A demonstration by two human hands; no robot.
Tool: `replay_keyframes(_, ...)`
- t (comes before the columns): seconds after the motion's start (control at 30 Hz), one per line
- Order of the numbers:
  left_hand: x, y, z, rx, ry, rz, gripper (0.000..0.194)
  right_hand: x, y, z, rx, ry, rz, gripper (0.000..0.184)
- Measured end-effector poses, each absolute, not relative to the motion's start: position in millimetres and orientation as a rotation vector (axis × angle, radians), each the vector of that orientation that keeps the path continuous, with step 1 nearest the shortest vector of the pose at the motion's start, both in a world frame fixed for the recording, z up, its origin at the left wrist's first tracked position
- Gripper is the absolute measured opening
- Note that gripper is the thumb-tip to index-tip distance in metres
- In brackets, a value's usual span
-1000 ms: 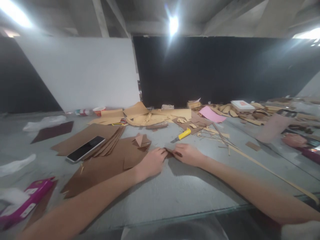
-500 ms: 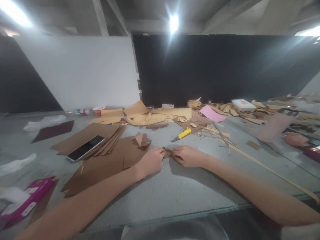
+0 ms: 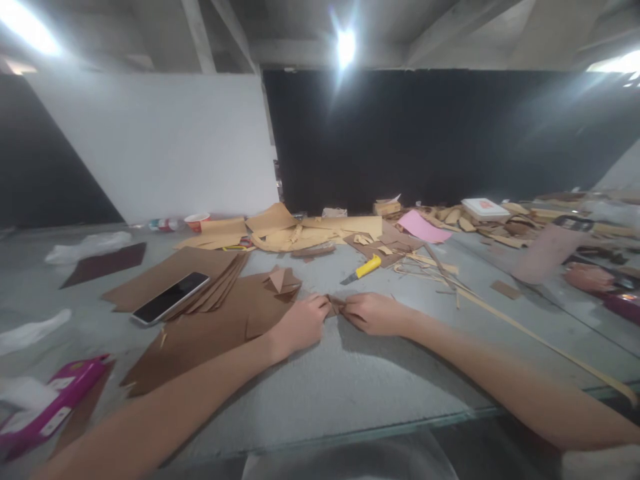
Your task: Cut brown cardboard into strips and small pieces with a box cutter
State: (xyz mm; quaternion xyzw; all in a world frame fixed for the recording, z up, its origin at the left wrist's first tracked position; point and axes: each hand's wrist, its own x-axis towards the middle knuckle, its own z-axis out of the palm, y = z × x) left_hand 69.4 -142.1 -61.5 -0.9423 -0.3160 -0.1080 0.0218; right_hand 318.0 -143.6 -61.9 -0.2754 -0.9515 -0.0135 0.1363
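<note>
Brown piece (image 3: 335, 308), small and apparently folded, spans the gap between the left hand (image 3: 306, 323) and the right hand (image 3: 375, 313), in the middle of the table (image 3: 320, 393). That table is the largest thing in reach: its grey top shows from the hands to the near edge (image 3: 380, 430), leaving room to draw back, while the far side is crowded.

Next come the brown sheets (image 3: 210, 340), overlapping at the left, partly behind the left forearm (image 3: 180, 407) and close beside the left hand. A sideways sweep of that arm could shift them. On the right, 1 long tan strip (image 3: 500, 316) runs beyond the right forearm (image 3: 480, 363); an outward swing might snag it.

Each hand pinches 1 end of the piece, thumb and fingers pressed together; the exact fingertip hold is partly hidden. The phone (image 3: 171, 299) lies on the sheets and could slide if they were tugged.

Just beyond the right hand lies the yellow-handled knife (image 3: 367, 267), blade out and angled toward the left; reaching forward carelessly could nick a finger.

Smallest is the piece itself: an uneven pull or slipping finger could skew its fold. Whether it touches the tabletop, I cannot tell.
</note>
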Motion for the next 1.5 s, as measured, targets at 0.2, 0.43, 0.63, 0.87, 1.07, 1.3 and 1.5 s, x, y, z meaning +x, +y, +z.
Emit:
replay_keyframes(0.2,68.6,-141.2,-63.1,-2.932,-0.974,-0.355,0.037,318.0,-143.2,-63.6,-0.764,-2.778,-0.133,0.022)
replay_keyframes(0.43,67.7,-141.1,-64.4,-2.933,-0.969,-0.371,0.039,318.5,-142.7,-64.5,-0.737,-2.785,-0.157,0.024)
replay_keyframes(0.63,68.7,-141.2,-64.2,-2.917,-0.965,-0.332,0.035,318.6,-143.6,-63.8,-0.740,-2.790,-0.175,0.024)
replay_keyframes(0.87,68.7,-141.1,-65.0,-2.925,-0.966,-0.345,0.035,318.2,-144.3,-63.4,-0.719,-2.802,-0.208,0.023)
replay_keyframes(1.07,69.2,-141.7,-63.9,-2.916,-0.951,-0.343,0.033,317.9,-144.4,-64.6,-0.751,-2.805,-0.176,0.024)
replay_keyframes(1.3,69.4,-143.7,-61.4,-2.904,-0.950,-0.433,0.035,317.7,-144.8,-64.0,-0.778,-2.807,-0.153,0.025)
replay_keyframes(1.5,71.3,-144.5,-57.5,-2.934,-0.845,-0.492,0.041,316.5,-144.9,-63.4,-0.767,-2.801,-0.142,0.026)
